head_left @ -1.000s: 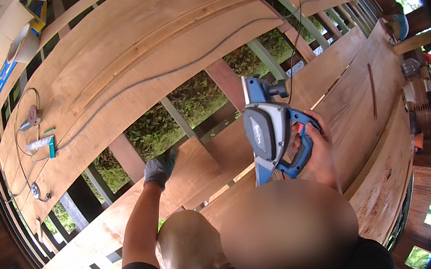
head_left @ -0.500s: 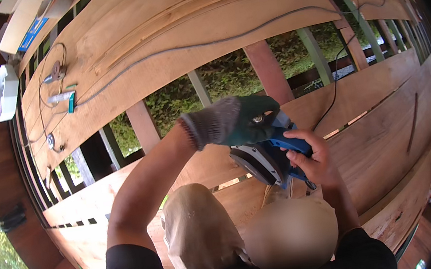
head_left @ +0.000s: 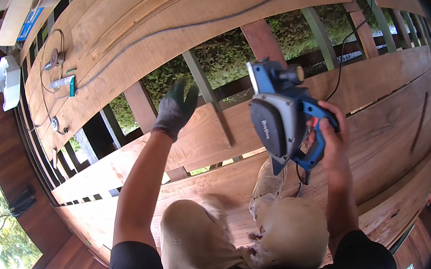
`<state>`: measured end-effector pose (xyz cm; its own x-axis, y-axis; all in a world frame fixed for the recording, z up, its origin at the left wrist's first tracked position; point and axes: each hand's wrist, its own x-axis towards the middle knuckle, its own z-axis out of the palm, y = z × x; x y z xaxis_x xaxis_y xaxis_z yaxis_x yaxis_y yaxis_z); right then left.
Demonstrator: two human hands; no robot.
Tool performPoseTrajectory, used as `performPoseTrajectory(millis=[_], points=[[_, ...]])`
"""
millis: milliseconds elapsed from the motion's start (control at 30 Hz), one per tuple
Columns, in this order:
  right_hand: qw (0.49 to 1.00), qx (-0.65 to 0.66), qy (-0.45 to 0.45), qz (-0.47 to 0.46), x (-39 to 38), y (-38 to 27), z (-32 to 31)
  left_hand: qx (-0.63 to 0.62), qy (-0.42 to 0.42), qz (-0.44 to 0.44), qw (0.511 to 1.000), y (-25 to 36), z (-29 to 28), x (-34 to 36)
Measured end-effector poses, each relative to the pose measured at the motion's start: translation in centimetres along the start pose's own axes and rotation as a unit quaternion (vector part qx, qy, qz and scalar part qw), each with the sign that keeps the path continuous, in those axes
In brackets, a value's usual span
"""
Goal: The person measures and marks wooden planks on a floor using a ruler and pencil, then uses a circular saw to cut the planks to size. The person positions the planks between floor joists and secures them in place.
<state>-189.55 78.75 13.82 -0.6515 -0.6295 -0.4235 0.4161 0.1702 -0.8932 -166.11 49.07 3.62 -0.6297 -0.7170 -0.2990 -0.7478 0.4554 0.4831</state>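
My bare right hand (head_left: 331, 125) is wrapped round the rear handle of a blue and black electric hand planer (head_left: 280, 113). The planer is held up off the boards and tilted, its dark side cover facing left and its front knob pointing away from me. My left hand (head_left: 177, 111), in a grey and dark green work glove, hangs to the left of the planer with its fingers apart and nothing in them. Beneath it lies the end of a wooden board (head_left: 199, 136), beside a gap between the joists.
A long plank (head_left: 174, 18) across the far side carries a grey cable (head_left: 202, 24), an angle grinder (head_left: 54, 58) and a small green-and-clear item (head_left: 67, 85). Open gaps between joists (head_left: 200, 77) show plants below. The planer's black cord (head_left: 338, 73) runs off to the far right.
My left hand has let go of the planer and moved left, its fingers now spread. The planer, still in my right hand, has turned so its side and front knob show.
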Motion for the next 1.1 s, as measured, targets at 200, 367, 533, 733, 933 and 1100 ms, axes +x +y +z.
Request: performPoseTrajectory(millis=[200, 367, 533, 733, 933, 1100], points=[[0.987, 0.156, 0.037, 0.009, -0.5, 2.5, -1.6, 0.064, -0.004, 0.005, 0.998, -9.7, 7.5, -3.7], [0.977, 0.198, -0.033, 0.069, -0.8, 4.1, -1.4, 0.119, 0.002, -0.076, 0.99, -6.7, 2.9, -4.2], [0.976, 0.178, -0.106, 0.065, -0.8, 4.7, -0.2, 0.113, 0.099, -0.054, 0.987, -5.0, -5.5, -4.5], [0.975, 0.157, -0.143, 0.07, -1.1, 5.0, 2.1, 0.082, 0.213, 0.033, 0.973, -4.2, -9.7, -6.1], [0.971, 0.169, -0.132, 0.107, -2.2, 4.9, 3.2, 0.064, 0.141, -0.022, 0.988, -2.2, -10.2, -8.7], [0.966, 0.155, -0.176, 0.11, -2.7, 4.4, 3.6, 0.045, 0.13, -0.021, 0.99, -0.7, -9.8, -9.8]])
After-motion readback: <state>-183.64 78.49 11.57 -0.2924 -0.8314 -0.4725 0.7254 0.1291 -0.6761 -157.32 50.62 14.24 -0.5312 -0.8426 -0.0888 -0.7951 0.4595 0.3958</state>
